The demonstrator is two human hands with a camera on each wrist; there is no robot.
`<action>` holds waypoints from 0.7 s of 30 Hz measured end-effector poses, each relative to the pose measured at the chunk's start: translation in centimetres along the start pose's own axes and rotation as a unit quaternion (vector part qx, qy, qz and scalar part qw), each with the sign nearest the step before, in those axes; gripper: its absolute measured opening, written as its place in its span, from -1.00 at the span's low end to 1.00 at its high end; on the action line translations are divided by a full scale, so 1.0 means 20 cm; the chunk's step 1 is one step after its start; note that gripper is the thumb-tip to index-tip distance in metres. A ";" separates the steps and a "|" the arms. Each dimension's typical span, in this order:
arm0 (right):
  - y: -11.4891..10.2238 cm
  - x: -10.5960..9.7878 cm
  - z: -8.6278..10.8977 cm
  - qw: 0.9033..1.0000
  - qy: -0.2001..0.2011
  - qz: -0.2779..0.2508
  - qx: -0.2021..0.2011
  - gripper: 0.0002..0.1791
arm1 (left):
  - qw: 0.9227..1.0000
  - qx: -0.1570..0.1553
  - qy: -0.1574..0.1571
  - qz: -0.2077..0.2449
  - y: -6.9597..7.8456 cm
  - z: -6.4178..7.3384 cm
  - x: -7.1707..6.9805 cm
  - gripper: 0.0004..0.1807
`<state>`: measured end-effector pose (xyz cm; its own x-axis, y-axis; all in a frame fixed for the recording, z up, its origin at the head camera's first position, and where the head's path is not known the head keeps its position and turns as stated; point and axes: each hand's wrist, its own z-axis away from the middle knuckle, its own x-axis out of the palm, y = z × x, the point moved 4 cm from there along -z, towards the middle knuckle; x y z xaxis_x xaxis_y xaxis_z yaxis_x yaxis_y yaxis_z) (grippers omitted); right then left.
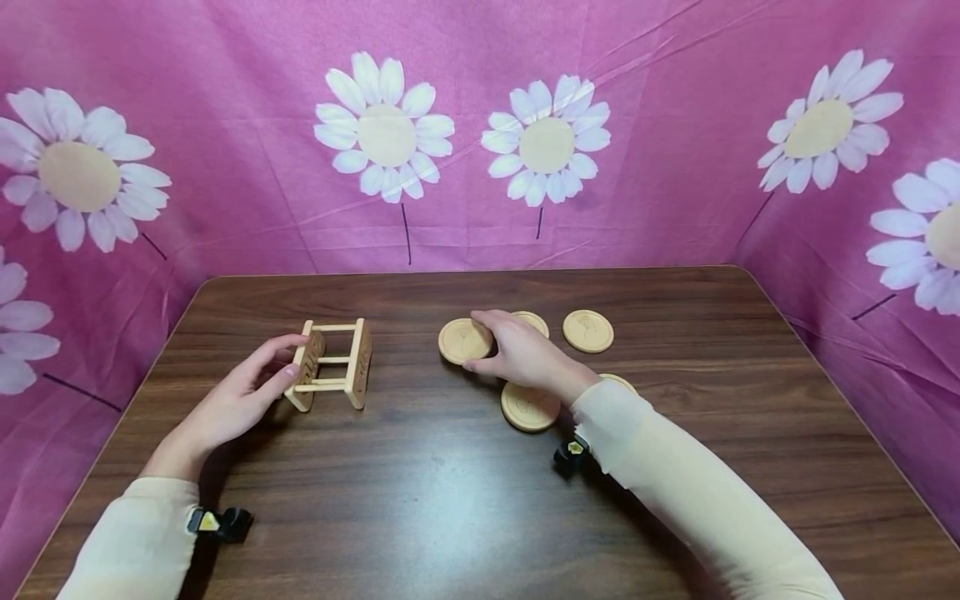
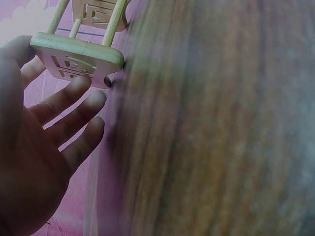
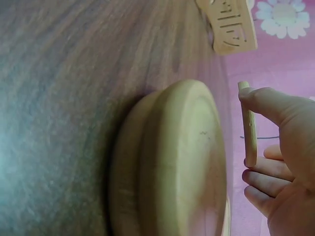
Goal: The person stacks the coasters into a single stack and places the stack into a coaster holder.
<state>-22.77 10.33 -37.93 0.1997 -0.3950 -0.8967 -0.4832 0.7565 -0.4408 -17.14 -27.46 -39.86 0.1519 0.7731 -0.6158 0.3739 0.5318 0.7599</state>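
I see a big pink cloth point(image 1: 255, 125) hanging behind the brown table point(image 1: 360, 533) and along both sides of it. The cloth has creases and big white flowers point(image 1: 385, 136) with yellow middles and thin dark stems point(image 1: 407, 233). The table has wavy wood lines and round back corners, and a pale patch of light point(image 1: 450, 492) shines on its top.

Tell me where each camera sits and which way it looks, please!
Head: on the person's head, looking forward and down at the table, rack and discs; left hand, right hand and both sleeves show.
Left wrist: on that wrist, facing the rack; left hand shows.
Right wrist: on that wrist, facing discs and rack; right hand shows.
Both wrist views share the rack.
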 end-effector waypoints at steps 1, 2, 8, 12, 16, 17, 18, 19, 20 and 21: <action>0.00 0.00 0.01 1.000 0.004 0.000 -0.001 -0.09 | 1.000 0.000 -0.001 0.000 0.00 0.00 0.00 -0.55; 0.01 -0.01 0.02 1.000 0.009 0.000 -0.003 -0.09 | 1.000 0.000 -0.001 0.000 0.00 0.00 0.00 -0.55; 0.01 -0.04 0.06 1.000 0.026 -0.004 -0.014 -0.11 | 1.000 0.001 -0.003 0.001 0.00 0.00 0.00 -0.55; 0.01 -0.06 0.11 0.999 0.035 -0.014 -0.015 -0.11 | 1.000 0.001 -0.004 0.004 0.01 0.00 0.00 -0.55; 0.02 -0.08 0.16 0.998 0.051 -0.022 -0.018 -0.12 | 1.000 0.000 -0.005 0.007 0.01 0.00 0.00 -0.55; 0.02 -0.09 0.17 0.998 0.056 -0.019 -0.022 -0.13 | 1.000 0.000 -0.005 0.008 0.01 0.00 0.00 -0.55; 0.03 -0.09 0.18 0.998 0.060 -0.017 -0.027 -0.13 | 1.000 0.000 -0.005 0.008 0.01 0.00 0.00 -0.55; 0.03 -0.10 0.19 0.997 0.063 -0.016 -0.030 -0.13 | 1.000 0.000 -0.005 0.008 0.01 0.00 0.00 -0.55; 0.03 -0.10 0.20 0.997 0.066 -0.017 -0.032 -0.13 | 1.000 0.000 -0.005 0.006 0.01 0.00 0.00 -0.55; 0.03 -0.11 0.22 0.997 0.068 -0.016 -0.035 -0.13 | 1.000 -0.001 -0.005 0.006 0.01 0.00 0.00 -0.55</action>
<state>-19.82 13.93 -36.51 0.1010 -0.4886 -0.8666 -0.5378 0.7060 -0.4608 -17.00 -27.34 -39.77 0.1649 0.7756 -0.6093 0.3712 0.5235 0.7669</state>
